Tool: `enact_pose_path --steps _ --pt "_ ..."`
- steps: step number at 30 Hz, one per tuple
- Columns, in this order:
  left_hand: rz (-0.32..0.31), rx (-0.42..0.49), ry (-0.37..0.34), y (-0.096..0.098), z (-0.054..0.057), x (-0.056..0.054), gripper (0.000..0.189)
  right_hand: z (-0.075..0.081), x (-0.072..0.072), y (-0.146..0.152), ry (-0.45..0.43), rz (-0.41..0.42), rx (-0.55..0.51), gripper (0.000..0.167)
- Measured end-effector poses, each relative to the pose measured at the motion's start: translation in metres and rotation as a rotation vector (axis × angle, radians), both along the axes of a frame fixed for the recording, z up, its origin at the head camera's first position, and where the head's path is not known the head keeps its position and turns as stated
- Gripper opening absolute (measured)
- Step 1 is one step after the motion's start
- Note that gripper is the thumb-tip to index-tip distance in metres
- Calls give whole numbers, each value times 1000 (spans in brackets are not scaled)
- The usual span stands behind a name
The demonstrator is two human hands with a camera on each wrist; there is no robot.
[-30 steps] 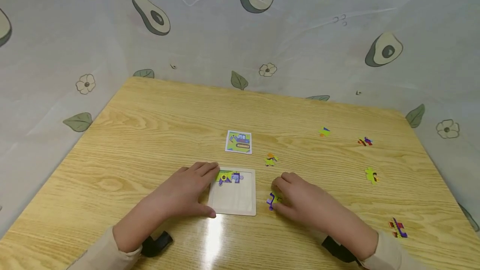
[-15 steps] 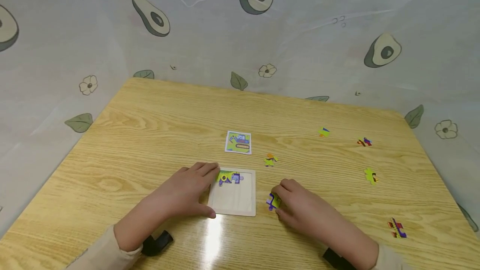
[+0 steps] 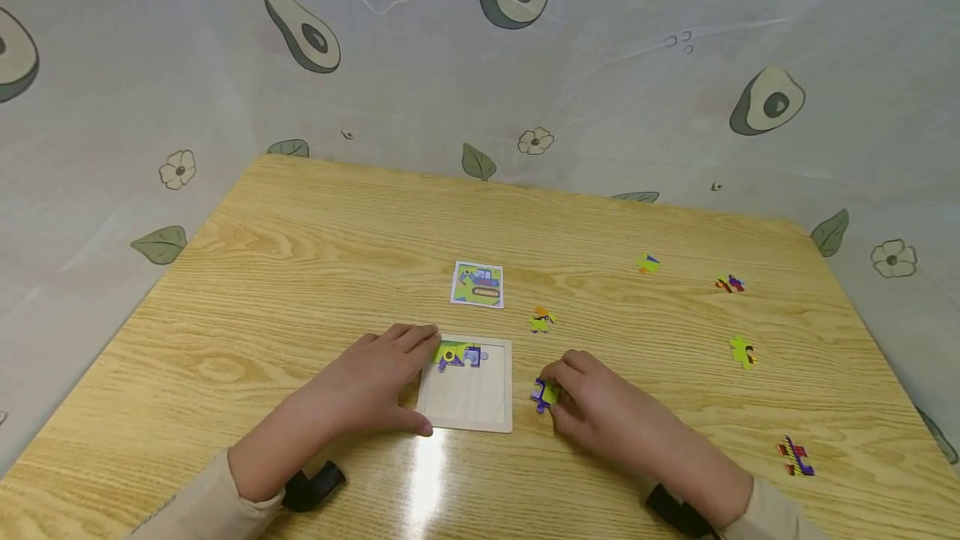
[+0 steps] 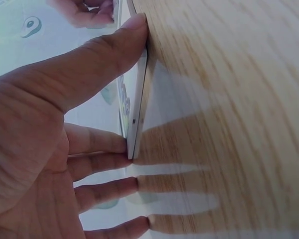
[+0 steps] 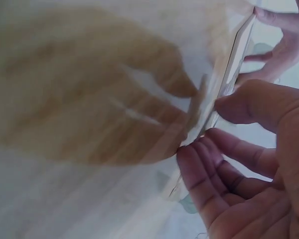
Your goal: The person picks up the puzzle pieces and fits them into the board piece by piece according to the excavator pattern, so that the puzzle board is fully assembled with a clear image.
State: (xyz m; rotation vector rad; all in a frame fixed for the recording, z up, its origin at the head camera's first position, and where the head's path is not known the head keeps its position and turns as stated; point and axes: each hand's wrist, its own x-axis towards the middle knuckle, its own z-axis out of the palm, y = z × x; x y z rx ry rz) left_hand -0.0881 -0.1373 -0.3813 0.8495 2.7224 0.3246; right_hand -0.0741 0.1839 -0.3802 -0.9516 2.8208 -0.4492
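Note:
My left hand [image 3: 386,379] rests along the left edge of a square white puzzle tray [image 3: 472,424]. Its thumb lies at the near left corner and its straight fingertips at the far one, with the other fingers spread on the table in the left wrist view. Two joined puzzle pieces [image 3: 457,355], green and purple, lie in the tray's upper left. Just right of the tray, my right hand [image 3: 603,402] pinches a purple and green puzzle piece [image 3: 540,394] between thumb and fingers. The right wrist view shows this piece [image 5: 207,117] edge-on, close over the table.
Behind the tray lies a square picture card [image 3: 477,285] showing a digger. A loose puzzle piece [image 3: 541,320] is beside it. Farther right are several more, among them a green piece [image 3: 742,352] and a striped piece [image 3: 796,456]. A printed cloth [image 3: 405,65] hangs behind the table.
My right fingers have shifted their hold on the piece, which has turned a little and moved slightly away from me. The left hand and the tray have stayed still.

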Motion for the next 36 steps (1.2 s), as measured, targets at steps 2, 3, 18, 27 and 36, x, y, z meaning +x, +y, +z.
enact_pose_path --steps 2,3,18,27,36 --pt "0 0 0 0 0 0 105 0 -4 1 5 -1 -9 26" --pt "-1 -1 1 0 0 0 105 1 -7 0 15 2 -11 25" --pt "-21 -28 24 2 -3 -4 105 1 -39 -36 -15 109 -28 27" --pt "-22 -28 40 1 -3 -4 106 -3 -50 -49 53 198 21 26" --pt "-22 -30 51 1 -3 -4 106 -3 -49 -51 93 211 88 27"
